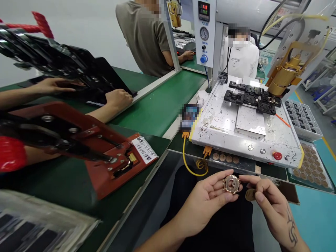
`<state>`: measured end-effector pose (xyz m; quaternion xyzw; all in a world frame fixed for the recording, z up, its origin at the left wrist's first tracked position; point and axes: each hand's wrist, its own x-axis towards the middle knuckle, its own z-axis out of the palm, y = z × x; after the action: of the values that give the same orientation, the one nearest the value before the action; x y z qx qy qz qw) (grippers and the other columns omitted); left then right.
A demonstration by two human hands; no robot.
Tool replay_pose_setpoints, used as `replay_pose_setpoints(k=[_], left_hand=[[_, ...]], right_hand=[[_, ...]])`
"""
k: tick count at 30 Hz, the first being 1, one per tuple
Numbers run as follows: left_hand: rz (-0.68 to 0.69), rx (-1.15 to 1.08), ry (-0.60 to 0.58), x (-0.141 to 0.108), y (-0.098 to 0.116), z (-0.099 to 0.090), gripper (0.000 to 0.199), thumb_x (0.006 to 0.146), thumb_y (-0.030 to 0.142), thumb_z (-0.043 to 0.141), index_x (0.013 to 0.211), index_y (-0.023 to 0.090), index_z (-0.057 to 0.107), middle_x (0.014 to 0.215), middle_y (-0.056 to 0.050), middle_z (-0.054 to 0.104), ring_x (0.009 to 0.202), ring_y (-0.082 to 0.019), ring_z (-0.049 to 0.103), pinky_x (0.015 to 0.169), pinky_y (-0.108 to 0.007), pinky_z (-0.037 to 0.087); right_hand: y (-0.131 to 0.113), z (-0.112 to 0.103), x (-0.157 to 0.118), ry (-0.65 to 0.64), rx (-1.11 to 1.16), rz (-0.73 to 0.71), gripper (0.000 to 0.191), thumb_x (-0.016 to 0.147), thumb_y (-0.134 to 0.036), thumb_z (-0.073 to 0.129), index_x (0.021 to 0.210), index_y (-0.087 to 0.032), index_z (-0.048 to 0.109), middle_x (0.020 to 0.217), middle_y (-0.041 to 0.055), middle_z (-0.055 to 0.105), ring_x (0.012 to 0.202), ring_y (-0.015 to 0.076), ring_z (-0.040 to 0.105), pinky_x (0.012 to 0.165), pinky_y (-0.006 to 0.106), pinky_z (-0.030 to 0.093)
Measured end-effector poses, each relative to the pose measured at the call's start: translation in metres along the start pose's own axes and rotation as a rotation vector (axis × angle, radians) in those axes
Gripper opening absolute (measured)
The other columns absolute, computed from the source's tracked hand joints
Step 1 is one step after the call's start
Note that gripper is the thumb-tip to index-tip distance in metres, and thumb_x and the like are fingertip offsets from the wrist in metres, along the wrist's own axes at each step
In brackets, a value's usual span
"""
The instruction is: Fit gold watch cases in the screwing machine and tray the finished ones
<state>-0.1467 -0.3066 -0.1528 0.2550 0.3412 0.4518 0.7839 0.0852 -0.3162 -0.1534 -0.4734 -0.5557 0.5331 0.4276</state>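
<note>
My left hand (210, 196) holds a round gold-rimmed metal part (231, 184) between its thumb and fingers, its open ring face turned up. Just to the right, my right hand (270, 197) pinches a small brown disc (250, 194) between thumb and fingers, and its index fingertip reaches the right edge of the metal part. Both hands are above my lap, in front of the white machine (231, 129). Black fixtures (250, 96) lie on the machine's bed below a gold-coloured cylinder (285, 77).
Brown discs (225, 158) lie in a row under the machine's front edge, with more on a sheet (311, 166) at right. A yellow cable (187, 161) loops at left. A red-brown press (112, 157) and another person's hands (118, 99) are further left.
</note>
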Motion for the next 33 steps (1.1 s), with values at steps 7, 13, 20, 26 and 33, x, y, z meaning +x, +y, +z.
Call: replay_pose_setpoints(k=[7, 13, 20, 26, 33], left_hand=[[-0.004, -0.024, -0.003, 0.001, 0.0, -0.002, 0.066, 0.077, 0.02, 0.1, 0.137, 0.019, 0.071, 0.124, -0.012, 0.084, 0.115, -0.028, 0.081, 0.097, -0.035, 0.067], [-0.002, -0.04, -0.004, 0.001, -0.001, -0.002, 0.063, 0.076, 0.019, 0.101, 0.133, 0.019, 0.074, 0.118, -0.011, 0.086, 0.111, -0.027, 0.083, 0.092, -0.032, 0.068], [-0.025, -0.048, -0.015, 0.004, 0.001, -0.003, 0.057, 0.073, 0.018, 0.102, 0.124, 0.017, 0.078, 0.111, -0.01, 0.087, 0.103, -0.025, 0.084, 0.086, -0.03, 0.069], [-0.042, -0.057, -0.015, 0.005, 0.001, -0.001, 0.054, 0.069, 0.019, 0.104, 0.118, 0.015, 0.08, 0.11, -0.012, 0.087, 0.098, -0.023, 0.084, 0.084, -0.031, 0.069], [-0.062, -0.073, -0.019, 0.005, 0.003, 0.0, 0.056, 0.066, 0.023, 0.106, 0.115, 0.014, 0.081, 0.108, -0.014, 0.087, 0.093, -0.023, 0.084, 0.081, -0.031, 0.069]], right_hand=[[0.005, -0.003, 0.0, -0.056, -0.006, -0.046, 0.018, 0.11, -0.038, 0.061, 0.095, -0.028, 0.063, 0.141, 0.0094, 0.075, 0.127, 0.0275, 0.069, 0.109, 0.041, 0.057], [0.006, -0.005, 0.002, -0.085, -0.035, -0.072, 0.013, 0.11, -0.035, 0.062, 0.098, -0.028, 0.064, 0.143, 0.0098, 0.075, 0.128, 0.0277, 0.07, 0.106, 0.04, 0.06], [0.001, -0.002, 0.0, -0.049, 0.039, 0.005, 0.018, 0.109, -0.04, 0.062, 0.096, -0.028, 0.063, 0.143, 0.0109, 0.074, 0.13, 0.0298, 0.069, 0.106, 0.043, 0.059], [0.011, -0.007, 0.001, -0.094, 0.101, 0.012, 0.017, 0.11, -0.038, 0.06, 0.097, -0.027, 0.062, 0.144, 0.0141, 0.072, 0.131, 0.033, 0.068, 0.107, 0.048, 0.058], [0.014, -0.009, -0.001, -0.115, 0.142, 0.008, 0.014, 0.111, -0.035, 0.057, 0.1, -0.028, 0.062, 0.146, 0.0123, 0.072, 0.134, 0.0307, 0.067, 0.11, 0.046, 0.058]])
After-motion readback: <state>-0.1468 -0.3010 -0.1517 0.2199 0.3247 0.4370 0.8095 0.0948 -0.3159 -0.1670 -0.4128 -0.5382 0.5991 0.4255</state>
